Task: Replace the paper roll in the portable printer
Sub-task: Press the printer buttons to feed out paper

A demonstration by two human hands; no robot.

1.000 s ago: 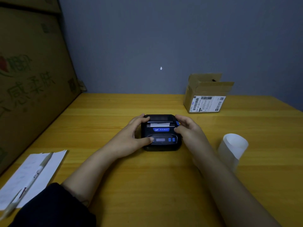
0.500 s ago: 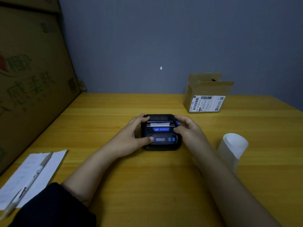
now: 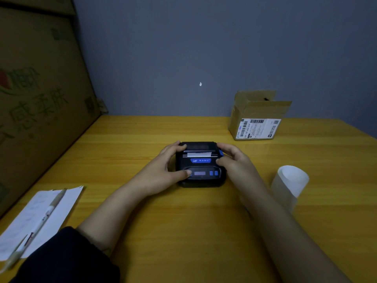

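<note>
Almost nothing has moved since the earlier frames: both hands stay on the printer (image 3: 201, 164) in the same grip, and the printer has not shifted on the table (image 3: 183, 231).

The black portable printer sits flat near the middle of the yellow wooden table, its lid closed. A short white paper strip (image 3: 199, 154) comes out of the slot on top, just above the blue logo badge. On the front panel there is a small display and two blue buttons.

The left hand (image 3: 163, 170) grasps the left side of the printer, fingers curled over the back corner and the thumb lying on the front panel beside the display. The right hand (image 3: 232, 158) holds the right side, fingers over the back corner near a blue side part, maybe a latch, but the light is too dim to be sure.

A loose curl of white paper (image 3: 290, 183) stands on the table to the right of the right forearm, apart from the printer. An open cardboard box (image 3: 257, 119) with a shipping label stands by the wall at the back right. At the left edge lie white paper sheets (image 3: 40, 217) with a pen (image 3: 34, 229) on them. A large carton (image 3: 36, 99) leans at the far left.
</note>
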